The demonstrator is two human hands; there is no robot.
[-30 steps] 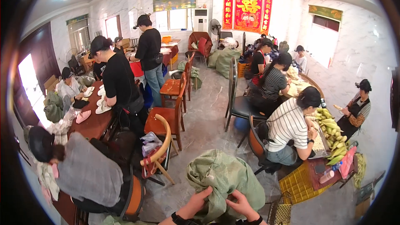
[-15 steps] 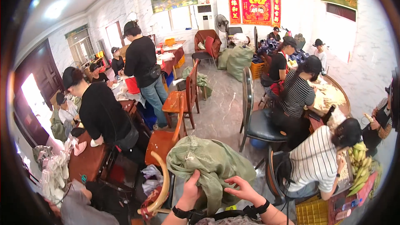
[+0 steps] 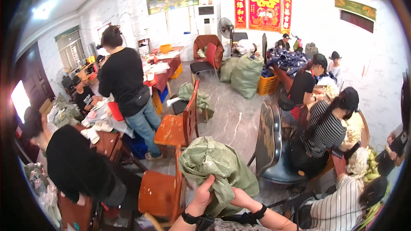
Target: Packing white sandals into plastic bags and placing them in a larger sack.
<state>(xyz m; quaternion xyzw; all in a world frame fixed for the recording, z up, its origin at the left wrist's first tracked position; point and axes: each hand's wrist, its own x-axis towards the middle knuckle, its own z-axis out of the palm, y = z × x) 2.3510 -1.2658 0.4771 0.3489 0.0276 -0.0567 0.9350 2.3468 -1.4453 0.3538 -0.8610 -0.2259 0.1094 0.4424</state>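
A crumpled pale green woven sack hangs in front of me at the bottom middle of the view. My left hand grips its lower left fold from below, with a black band on the wrist. My right hand holds the sack's lower right side, its fingers partly buried in the cloth, and it also wears a black wrist band. The sack's bulk hides most of both palms.
Two orange wooden chairs stand just ahead on my left. A black chair stands on my right beside seated people in striped shirts. A standing person in black works at a cluttered table. Full green sacks stand further back on the marble floor.
The view has moved forward along the aisle past the seated people. My hands have kept hold of the green sack, which now sits higher and larger in view.
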